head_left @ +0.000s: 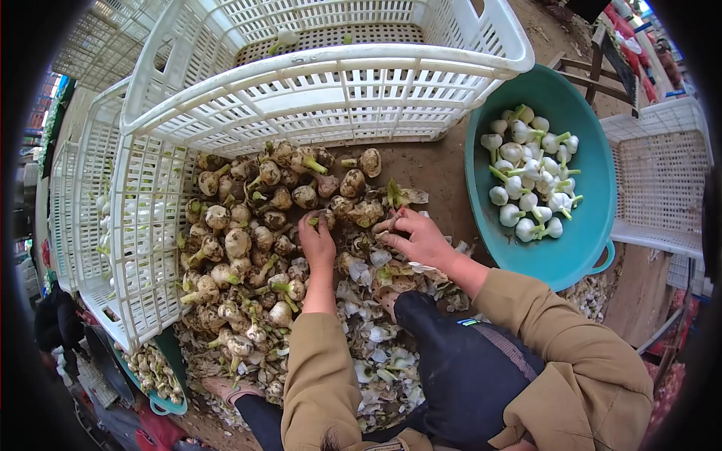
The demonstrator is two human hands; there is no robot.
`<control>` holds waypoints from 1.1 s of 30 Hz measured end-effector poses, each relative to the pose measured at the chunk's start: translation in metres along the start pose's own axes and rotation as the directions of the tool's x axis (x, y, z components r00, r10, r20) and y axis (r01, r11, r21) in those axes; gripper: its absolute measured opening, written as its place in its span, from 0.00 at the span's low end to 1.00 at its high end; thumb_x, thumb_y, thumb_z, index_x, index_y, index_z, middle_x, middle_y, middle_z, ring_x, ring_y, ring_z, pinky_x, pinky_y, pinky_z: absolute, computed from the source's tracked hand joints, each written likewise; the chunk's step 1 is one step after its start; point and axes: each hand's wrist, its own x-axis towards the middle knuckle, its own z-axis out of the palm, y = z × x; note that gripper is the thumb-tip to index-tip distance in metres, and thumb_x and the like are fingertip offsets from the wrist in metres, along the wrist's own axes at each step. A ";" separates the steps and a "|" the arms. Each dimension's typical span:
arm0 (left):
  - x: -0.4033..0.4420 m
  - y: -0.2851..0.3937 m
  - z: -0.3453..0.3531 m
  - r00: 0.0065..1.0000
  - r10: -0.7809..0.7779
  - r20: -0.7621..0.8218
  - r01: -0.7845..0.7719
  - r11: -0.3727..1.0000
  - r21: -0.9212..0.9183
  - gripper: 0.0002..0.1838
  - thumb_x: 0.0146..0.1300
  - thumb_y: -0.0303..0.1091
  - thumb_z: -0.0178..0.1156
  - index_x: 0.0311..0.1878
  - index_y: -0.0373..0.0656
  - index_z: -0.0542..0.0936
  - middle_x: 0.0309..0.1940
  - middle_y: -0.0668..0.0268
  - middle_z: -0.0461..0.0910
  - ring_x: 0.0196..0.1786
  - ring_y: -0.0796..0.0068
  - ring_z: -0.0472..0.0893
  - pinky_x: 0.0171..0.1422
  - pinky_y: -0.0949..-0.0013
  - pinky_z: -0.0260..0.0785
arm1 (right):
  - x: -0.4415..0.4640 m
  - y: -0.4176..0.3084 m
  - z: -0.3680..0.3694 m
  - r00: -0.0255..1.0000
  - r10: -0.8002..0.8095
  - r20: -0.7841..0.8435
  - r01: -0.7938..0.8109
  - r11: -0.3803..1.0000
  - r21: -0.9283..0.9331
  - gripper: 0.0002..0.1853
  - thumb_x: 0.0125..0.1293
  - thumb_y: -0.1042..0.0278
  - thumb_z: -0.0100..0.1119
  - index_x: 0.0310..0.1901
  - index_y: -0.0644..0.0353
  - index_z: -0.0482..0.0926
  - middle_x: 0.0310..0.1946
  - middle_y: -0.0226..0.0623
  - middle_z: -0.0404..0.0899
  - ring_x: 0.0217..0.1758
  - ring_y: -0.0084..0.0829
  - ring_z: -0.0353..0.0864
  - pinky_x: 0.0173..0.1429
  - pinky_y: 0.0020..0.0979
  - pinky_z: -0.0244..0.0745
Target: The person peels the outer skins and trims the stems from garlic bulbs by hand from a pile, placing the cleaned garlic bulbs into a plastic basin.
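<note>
Left hand (319,239) is closed around a soil-stained garlic bulb (325,218), pinched at the fingertips; fingers cover much of it, so long axis not readable. Right hand (412,239) sits at 3 o'clock from that bulb, a short gap off, fingers curled in toward it; can't tell if they pinch anything. Left is the nearer hand, obviously, as it has the bulb.

Between the hands, toward 12, more unpeeled garlic bulbs (366,213) lie on the ground, just beside the right fingertips; contact unclear. Main unpeeled heap (238,242) is at 9 o'clock from the left hand, near it. Teal basin (565,264) with clean white garlic bulbs (529,174) is at 2 o'clock from the right hand, so the right is nearer to the basin and the held bulb is on its far side. White plastic crate (316,101) at 12, loose garlic skins (368,312) at 6.
</note>
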 end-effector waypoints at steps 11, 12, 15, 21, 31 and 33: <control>-0.101 0.085 -0.011 0.995 0.040 -0.093 -0.096 0.684 -0.723 0.27 0.70 0.53 0.41 0.50 0.35 0.69 0.39 0.62 0.77 0.45 0.71 0.75 0.54 0.69 0.65 | -0.004 -0.045 0.030 0.975 0.190 0.114 -0.222 0.841 0.493 0.12 0.67 0.59 0.55 0.41 0.60 0.78 0.36 0.25 0.75 0.43 0.18 0.68 0.50 0.24 0.66; -0.105 0.090 -0.012 0.993 0.049 -0.108 -0.112 0.668 -0.736 0.26 0.71 0.53 0.41 0.49 0.34 0.69 0.39 0.62 0.78 0.45 0.71 0.76 0.54 0.69 0.66 | -0.006 -0.044 0.031 0.992 0.104 0.070 -0.123 0.922 0.368 0.12 0.67 0.59 0.56 0.39 0.61 0.78 0.35 0.26 0.75 0.44 0.19 0.68 0.50 0.25 0.66; -0.112 0.098 -0.022 0.984 0.020 -0.179 -0.137 0.728 -0.672 0.23 0.71 0.50 0.42 0.46 0.34 0.70 0.37 0.62 0.78 0.42 0.71 0.76 0.49 0.70 0.67 | -0.009 -0.046 0.034 0.996 0.066 0.060 -0.084 0.918 0.387 0.11 0.68 0.60 0.54 0.41 0.60 0.78 0.35 0.26 0.74 0.42 0.18 0.69 0.50 0.24 0.65; -0.116 0.095 -0.031 0.948 0.032 -0.318 -0.240 0.728 -0.642 0.19 0.70 0.45 0.47 0.49 0.36 0.67 0.36 0.63 0.74 0.40 0.74 0.73 0.45 0.72 0.66 | -0.001 -0.021 0.039 0.797 0.579 0.172 -0.302 0.136 0.943 0.16 0.73 0.57 0.43 0.50 0.61 0.70 0.44 0.33 0.75 0.45 0.25 0.76 0.51 0.30 0.74; -0.091 0.105 -0.076 0.806 0.501 -0.317 -0.508 0.859 0.066 0.17 0.66 0.42 0.54 0.49 0.40 0.80 0.54 0.54 0.68 0.60 0.59 0.68 0.61 0.63 0.64 | -0.015 -0.033 0.014 0.668 0.397 0.629 -0.720 0.134 0.681 0.28 0.63 0.39 0.51 0.45 0.60 0.75 0.35 0.31 0.79 0.34 0.22 0.79 0.35 0.21 0.73; -0.089 0.107 -0.091 0.741 0.620 -0.259 -0.573 0.784 0.239 0.14 0.61 0.42 0.58 0.45 0.44 0.82 0.53 0.58 0.72 0.58 0.62 0.70 0.59 0.61 0.63 | -0.012 -0.025 0.010 0.689 0.387 0.613 -0.722 0.444 0.531 0.25 0.64 0.41 0.53 0.43 0.60 0.76 0.33 0.25 0.77 0.31 0.15 0.72 0.33 0.19 0.68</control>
